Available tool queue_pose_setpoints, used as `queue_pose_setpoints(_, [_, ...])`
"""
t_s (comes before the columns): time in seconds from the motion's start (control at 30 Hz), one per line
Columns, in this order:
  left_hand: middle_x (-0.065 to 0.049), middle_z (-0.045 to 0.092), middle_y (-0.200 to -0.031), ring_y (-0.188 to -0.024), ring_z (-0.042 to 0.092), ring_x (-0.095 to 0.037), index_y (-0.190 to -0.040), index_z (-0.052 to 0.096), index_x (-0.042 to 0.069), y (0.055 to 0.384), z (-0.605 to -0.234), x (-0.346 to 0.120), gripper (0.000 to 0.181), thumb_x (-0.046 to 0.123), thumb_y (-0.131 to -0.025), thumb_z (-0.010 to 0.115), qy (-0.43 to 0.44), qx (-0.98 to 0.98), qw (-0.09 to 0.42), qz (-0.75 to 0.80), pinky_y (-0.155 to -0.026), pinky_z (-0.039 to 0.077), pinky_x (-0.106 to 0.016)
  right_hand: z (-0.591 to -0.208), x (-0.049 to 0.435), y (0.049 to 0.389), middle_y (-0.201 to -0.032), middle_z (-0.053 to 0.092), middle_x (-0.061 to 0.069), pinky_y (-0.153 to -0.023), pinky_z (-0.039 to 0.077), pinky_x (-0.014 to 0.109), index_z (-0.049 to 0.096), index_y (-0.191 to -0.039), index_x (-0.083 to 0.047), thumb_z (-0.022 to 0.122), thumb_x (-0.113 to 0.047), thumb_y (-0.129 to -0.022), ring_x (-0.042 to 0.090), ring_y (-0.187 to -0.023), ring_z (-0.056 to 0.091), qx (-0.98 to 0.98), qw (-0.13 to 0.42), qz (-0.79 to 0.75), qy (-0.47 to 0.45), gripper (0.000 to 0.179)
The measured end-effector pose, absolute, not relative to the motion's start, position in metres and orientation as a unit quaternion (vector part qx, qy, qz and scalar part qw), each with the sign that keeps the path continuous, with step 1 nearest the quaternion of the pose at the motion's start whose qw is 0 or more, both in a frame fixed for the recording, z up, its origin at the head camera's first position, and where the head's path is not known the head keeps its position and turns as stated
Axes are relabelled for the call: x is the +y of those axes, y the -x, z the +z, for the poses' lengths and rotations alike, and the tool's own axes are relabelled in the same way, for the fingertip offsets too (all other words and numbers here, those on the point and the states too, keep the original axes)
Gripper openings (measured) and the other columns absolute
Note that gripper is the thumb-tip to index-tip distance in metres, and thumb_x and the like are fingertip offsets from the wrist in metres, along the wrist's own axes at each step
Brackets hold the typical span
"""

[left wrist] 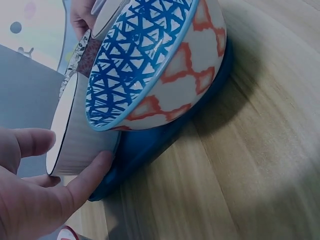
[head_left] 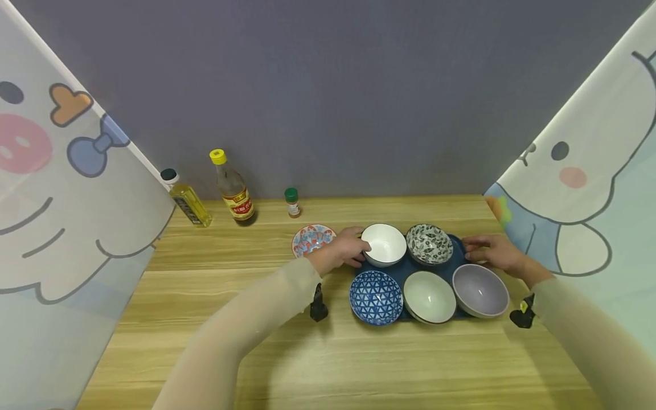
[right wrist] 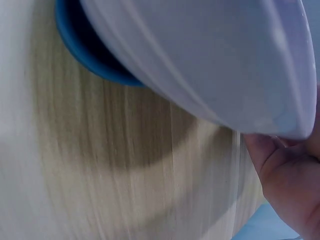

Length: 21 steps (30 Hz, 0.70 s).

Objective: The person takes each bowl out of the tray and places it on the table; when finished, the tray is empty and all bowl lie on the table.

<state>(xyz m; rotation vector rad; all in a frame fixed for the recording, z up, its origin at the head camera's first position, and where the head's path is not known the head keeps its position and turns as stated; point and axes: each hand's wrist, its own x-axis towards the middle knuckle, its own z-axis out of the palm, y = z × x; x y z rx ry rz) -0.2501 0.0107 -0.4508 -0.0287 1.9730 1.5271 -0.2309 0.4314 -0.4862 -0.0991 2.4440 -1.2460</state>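
Note:
My left hand (head_left: 348, 247) is at the left of a white bowl (head_left: 384, 245), its thumb by the rim and a straight finger (left wrist: 90, 177) reaching to the tray's edge. The right hand (head_left: 492, 251) has its fingertips right at the blue tray's (head_left: 456, 245) far right edge; in the right wrist view a lilac bowl (right wrist: 210, 55) hides them. On the tray also stand a black-and-white floral bowl (head_left: 429, 245), a blue triangle-patterned bowl (head_left: 376, 298), a pale cream bowl (head_left: 429, 296) and the same lilac bowl (head_left: 480, 290).
Behind my left forearm lies a red-and-blue patterned dish (head_left: 311, 238). Along the back stand an oil bottle (head_left: 188, 200), a yellow-capped sauce bottle (head_left: 234, 191) and a green-capped shaker (head_left: 292, 203). A grey wall (head_left: 328, 102) bounds the wooden table (head_left: 215, 285).

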Motion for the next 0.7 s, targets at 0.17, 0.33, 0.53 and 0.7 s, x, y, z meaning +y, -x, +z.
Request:
queue_pose_setpoints(0.17, [-0.025,0.057,-0.135,-0.106,0.069,-0.039,-0.162,0.033,0.015,0.249,-0.452,0.012,0.074,0.004,-0.095,0.065,0.015,0.749,0.309,0.586,-0.084,0.064,-0.05,-0.486,0.431,0.228,-0.131,0.056,0.034,-0.08,0.063,0.028,0.043,-0.148,0.012,0.073,-0.009,-0.094,0.005,-0.096,0.066,0.868,0.193,-0.457,0.029,0.065])
queue_pose_setpoints(0.33, [-0.026,0.053,-0.141,-0.101,0.07,-0.04,-0.16,0.036,0.015,0.247,-0.456,0.014,0.071,0.004,-0.096,0.065,0.023,0.744,0.292,0.6,-0.082,0.065,-0.049,-0.489,0.432,0.227,-0.133,0.055,0.035,-0.079,0.063,0.027,0.043,-0.149,0.011,0.074,-0.008,-0.093,0.004,-0.095,0.065,0.868,0.187,-0.459,0.028,0.067])
queue_pose_setpoints(0.53, [-0.027,0.053,-0.139,-0.082,0.069,-0.032,-0.157,0.043,0.013,0.243,-0.461,0.017,0.065,0.0,-0.096,0.06,0.04,0.734,0.258,0.626,-0.077,0.066,-0.045,-0.489,0.43,0.226,-0.132,0.055,0.035,-0.08,0.063,0.027,0.043,-0.149,0.012,0.074,-0.007,-0.092,0.004,-0.096,0.065,0.865,0.187,-0.465,0.025,0.067])
queue_pose_setpoints(0.7, [-0.027,0.061,-0.125,-0.072,0.067,-0.025,-0.155,0.046,0.012,0.242,-0.462,0.019,0.065,-0.002,-0.093,0.058,0.052,0.726,0.243,0.642,-0.075,0.067,-0.042,-0.488,0.43,0.226,-0.134,0.055,0.035,-0.079,0.062,0.026,0.044,-0.149,0.01,0.074,-0.008,-0.092,0.002,-0.096,0.064,0.87,0.186,-0.456,0.021,0.067])
